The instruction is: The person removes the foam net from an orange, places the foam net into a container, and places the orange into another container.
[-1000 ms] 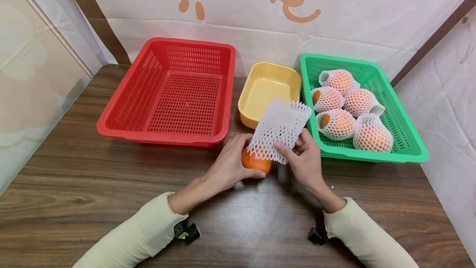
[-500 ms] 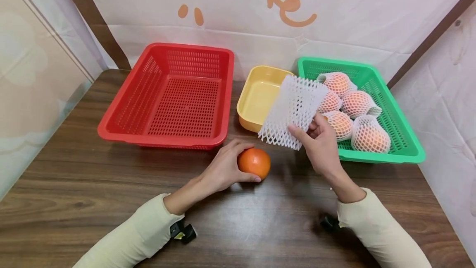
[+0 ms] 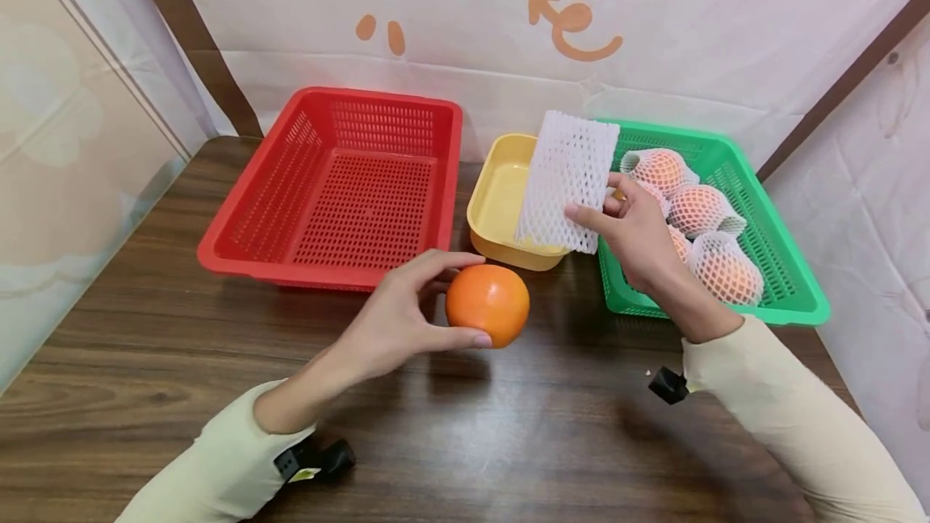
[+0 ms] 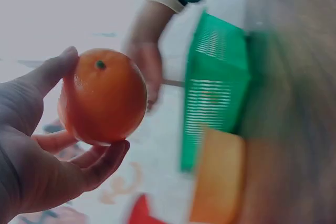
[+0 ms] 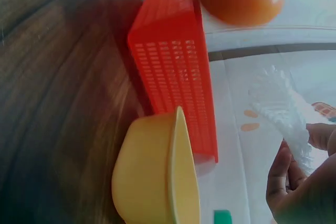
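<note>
My left hand (image 3: 392,315) grips a bare orange (image 3: 488,305) between thumb and fingers, held up over the table in front of the yellow tub. A small green stem spot shows on the orange (image 4: 103,98) in the left wrist view. My right hand (image 3: 637,231) pinches a white foam net sleeve (image 3: 568,176) by its side, flattened and with nothing inside it. That sleeve hangs over the right part of the yellow tub (image 3: 501,212) and the left rim of the green basket (image 3: 788,253). In the right wrist view the foam net sleeve (image 5: 286,114) stands edge-on.
Several net-wrapped fruits (image 3: 697,208) lie in the green basket at the right. A red basket (image 3: 330,274) with nothing in it stands at the left, beside the yellow tub. Behind them hangs a printed cloth (image 3: 465,47). The dark wooden table (image 3: 465,442) lies in front.
The net sleeve has come off the orange and moved up and right with my right hand. My left hand has lifted the orange from the table toward the camera.
</note>
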Demonstrator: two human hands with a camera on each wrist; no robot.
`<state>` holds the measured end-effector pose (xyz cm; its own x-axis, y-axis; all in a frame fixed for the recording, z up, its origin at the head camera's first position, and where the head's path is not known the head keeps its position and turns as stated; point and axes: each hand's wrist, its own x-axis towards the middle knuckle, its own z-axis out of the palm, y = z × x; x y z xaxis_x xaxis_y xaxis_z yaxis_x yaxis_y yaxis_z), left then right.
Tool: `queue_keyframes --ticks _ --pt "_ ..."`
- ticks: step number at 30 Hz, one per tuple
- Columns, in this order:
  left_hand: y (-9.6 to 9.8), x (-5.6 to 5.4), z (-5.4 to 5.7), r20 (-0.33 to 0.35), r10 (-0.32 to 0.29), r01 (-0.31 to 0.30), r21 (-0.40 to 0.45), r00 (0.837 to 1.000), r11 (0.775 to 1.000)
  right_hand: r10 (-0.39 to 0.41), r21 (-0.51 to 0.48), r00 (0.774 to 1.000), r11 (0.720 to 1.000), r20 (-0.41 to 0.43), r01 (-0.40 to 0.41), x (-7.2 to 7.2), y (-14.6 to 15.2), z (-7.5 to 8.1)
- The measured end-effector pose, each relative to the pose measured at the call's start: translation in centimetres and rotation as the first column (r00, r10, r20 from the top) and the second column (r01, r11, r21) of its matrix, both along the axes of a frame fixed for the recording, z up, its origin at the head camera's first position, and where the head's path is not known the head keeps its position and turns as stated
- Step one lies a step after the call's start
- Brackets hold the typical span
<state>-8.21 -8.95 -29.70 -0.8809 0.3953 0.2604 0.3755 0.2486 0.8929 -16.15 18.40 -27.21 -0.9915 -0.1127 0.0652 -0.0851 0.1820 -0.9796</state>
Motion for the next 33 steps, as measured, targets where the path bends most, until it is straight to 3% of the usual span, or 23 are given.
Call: queue_keyframes --ticks 4,8,14,21,27,33 --pt "-1.3 0.2 2.5 -0.099 0.035 -0.033 0.019 0.995 0.999 -0.022 0.05 0.999 0.999 0.044 0.019 -1.4 -0.5 0.2" --pt "-2.7 -1.0 4.1 -0.147 0.1 -0.099 0.018 0.984 0.995 -0.015 0.069 0.997 0.998 0.079 0.009 -2.7 -1.1 0.0" --pt "-5.0 -3.7 5.9 -0.087 0.199 -0.198 0.024 0.976 0.98 0.012 0.036 0.986 0.999 0.169 -0.018 -4.9 -1.2 -0.4" --pt "-7.1 -6.3 7.1 -0.035 0.278 -0.277 0.035 0.96 0.96 -0.025 0.097 0.97 0.995 0.242 0.001 -7.3 -1.9 -0.5" --pt "-8.5 -9.3 8.0 0.005 0.316 -0.314 -0.084 0.949 0.946 -0.071 0.187 0.958 0.982 0.279 0.018 -9.3 -2.7 -0.5" --pt "-9.9 -13.3 9.1 0.087 0.331 -0.311 -0.188 0.94 0.932 -0.084 0.167 0.941 0.986 0.329 0.029 -11.0 -3.8 -1.0"
